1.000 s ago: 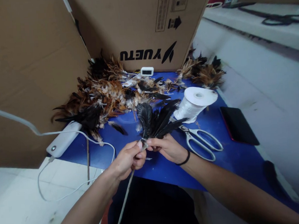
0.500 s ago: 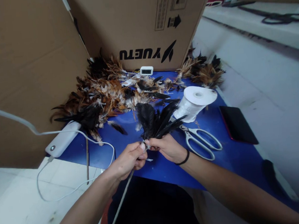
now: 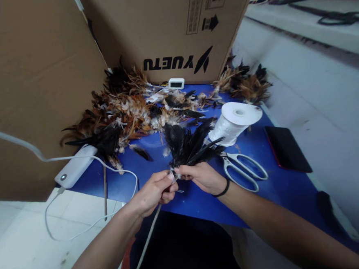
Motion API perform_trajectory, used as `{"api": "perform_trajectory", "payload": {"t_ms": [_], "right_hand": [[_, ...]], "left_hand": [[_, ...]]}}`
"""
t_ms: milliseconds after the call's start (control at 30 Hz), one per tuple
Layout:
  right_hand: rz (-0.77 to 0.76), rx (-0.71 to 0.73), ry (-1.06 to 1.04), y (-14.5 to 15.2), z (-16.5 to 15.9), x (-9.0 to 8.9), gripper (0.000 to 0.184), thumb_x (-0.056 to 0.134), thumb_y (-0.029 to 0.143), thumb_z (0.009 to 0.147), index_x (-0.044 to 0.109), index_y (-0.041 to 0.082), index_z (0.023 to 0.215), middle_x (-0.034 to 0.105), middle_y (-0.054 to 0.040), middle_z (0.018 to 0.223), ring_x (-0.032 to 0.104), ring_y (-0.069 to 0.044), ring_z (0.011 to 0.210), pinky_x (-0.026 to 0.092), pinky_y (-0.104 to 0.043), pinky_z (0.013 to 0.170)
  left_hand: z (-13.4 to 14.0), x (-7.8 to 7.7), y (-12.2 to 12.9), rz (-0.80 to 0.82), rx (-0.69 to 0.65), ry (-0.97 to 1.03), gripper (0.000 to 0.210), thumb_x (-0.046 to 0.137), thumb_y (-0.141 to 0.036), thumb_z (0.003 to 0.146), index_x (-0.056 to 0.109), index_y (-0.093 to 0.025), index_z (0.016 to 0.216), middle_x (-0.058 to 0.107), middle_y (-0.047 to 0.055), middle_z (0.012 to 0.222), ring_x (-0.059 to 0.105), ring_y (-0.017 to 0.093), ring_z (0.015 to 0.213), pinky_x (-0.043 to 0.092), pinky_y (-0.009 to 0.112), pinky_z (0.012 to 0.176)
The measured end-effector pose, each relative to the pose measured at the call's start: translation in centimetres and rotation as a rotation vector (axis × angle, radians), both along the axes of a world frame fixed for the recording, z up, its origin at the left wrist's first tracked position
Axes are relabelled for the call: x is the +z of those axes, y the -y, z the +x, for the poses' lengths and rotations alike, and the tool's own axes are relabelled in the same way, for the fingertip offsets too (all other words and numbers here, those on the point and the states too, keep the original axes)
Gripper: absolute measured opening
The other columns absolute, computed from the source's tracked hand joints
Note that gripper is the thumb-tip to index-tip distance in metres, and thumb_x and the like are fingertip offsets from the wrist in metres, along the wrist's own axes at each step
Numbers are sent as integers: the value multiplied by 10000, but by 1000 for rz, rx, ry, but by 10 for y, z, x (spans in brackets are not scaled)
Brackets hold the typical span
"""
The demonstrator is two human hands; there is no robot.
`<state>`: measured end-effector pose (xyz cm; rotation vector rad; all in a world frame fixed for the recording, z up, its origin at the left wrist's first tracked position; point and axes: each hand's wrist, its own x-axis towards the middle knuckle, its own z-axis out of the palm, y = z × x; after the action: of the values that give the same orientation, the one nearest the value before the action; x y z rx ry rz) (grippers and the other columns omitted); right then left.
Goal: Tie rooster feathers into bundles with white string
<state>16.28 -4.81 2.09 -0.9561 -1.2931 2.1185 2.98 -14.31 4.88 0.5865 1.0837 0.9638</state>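
Black feathers fan out above my two hands, their base pinched between my fingers over the front of the blue table. My left hand is closed at the lower end of the bundle; a thin pale stick runs down from beneath it, its top hidden by the fingers. My right hand is closed round the feather base, thumb against it, close beside the left. A bit of whitish ribbon or tape shows between the fingertips. White-handled scissors lie right of my right hand, blades partly hidden by feathers.
A spool of white ribbon stands behind the scissors. Brown and black feathers are heaped at the back. A white power bank with a cable lies left, a dark phone right. Cardboard boxes wall the back and left.
Both hands stay pinched on the feather bundle with almost no motion. The right hand and feathers have shifted very slightly; the view has tilted a little.
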Motion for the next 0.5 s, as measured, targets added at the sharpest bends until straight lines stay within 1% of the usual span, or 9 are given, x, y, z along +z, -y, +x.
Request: {"api": "perform_trajectory", "payload": {"t_ms": [133,267,400,500], "right_hand": [[-48,5,-23,-1,1,1,230,776,261,535,585,134,519,542,24,525,459,-84,519,342,-241,502],[-112,28,-44,-3,1,1,198,776,235,511,618,136,578,593,12,592,522,-102,564,398,-249,537],[-38,97,-37,-5,3,2,156,730,231,580,609,136,551,574,14,542,501,-88,512,359,-237,500],[23,126,-20,-4,5,5,167,685,225,645,610,130,530,560,11,514,490,-82,498,336,-237,495]], "left_hand": [[0,4,1,12,-35,-30,325,589,-441,801,464,-143,770,408,-34,644,263,13,444,102,197,438],[-1,5,2,31,-53,-46,325,588,-423,805,460,-136,721,409,-27,640,281,24,469,128,208,452],[-1,4,3,34,-76,-65,318,571,-413,821,458,-142,699,336,-52,561,250,37,472,123,222,465],[0,7,3,37,-73,-72,277,534,-370,850,462,-141,713,323,-50,562,238,40,483,115,233,475]]}}
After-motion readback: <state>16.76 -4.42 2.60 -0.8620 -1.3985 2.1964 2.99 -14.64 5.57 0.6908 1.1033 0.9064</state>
